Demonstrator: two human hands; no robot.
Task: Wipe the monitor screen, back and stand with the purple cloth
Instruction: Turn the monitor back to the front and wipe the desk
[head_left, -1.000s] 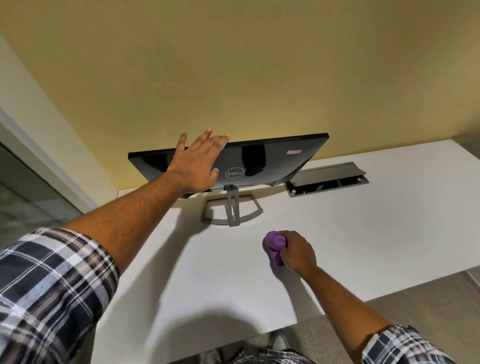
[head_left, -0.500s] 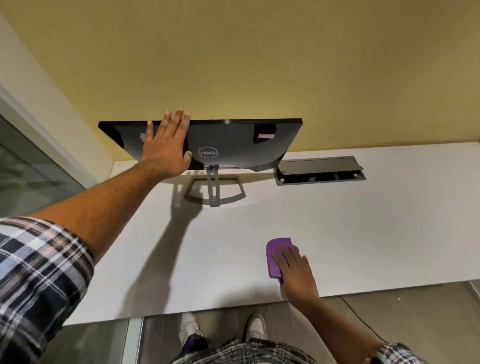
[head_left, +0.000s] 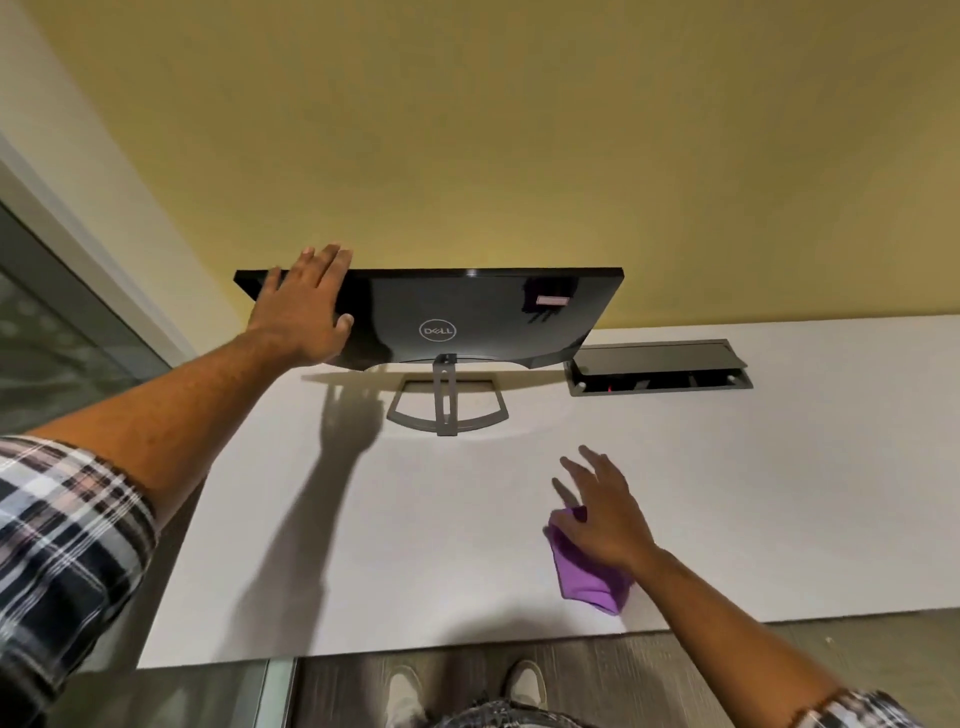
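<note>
**Fingers flat on monitor back; cloth under other hand**

Fingers (head_left: 332, 262) of the left hand (head_left: 304, 312) lie straight and together, pressed flat on the back of the monitor (head_left: 467, 317) near its left end, tips reaching the top edge, thumb out to the right. Nothing gripped, just palm contact. Right hand (head_left: 605, 512) hangs over the desk (head_left: 779, 493) w/ fingers spread and relaxed, pointing far-left; not curled on anything. Cloth (head_left: 584, 579), purple and crumpled, sits on the desk at the near edge, partly under the palm and wrist. Can't tell whether the palm actually touches it or hovers just above.

Monitor stands at the far side of the desk, back toward the camera, logo at centre, small pink label near the top right. Screen side faces the yellow wall (head_left: 519, 130), not visible. Stand (head_left: 447, 402) is a grey post on an open frame base, right below the logo, well apart from the cloth.

Just right of the monitor, a cable hatch (head_left: 657, 366) is set in the desk w/ lid tipped up. Both arms show plaid sleeves (head_left: 62, 530) rolled up. Shoes (head_left: 524, 683) visible on the floor below the near desk edge. Glass panel (head_left: 62, 338) at far left.
</note>
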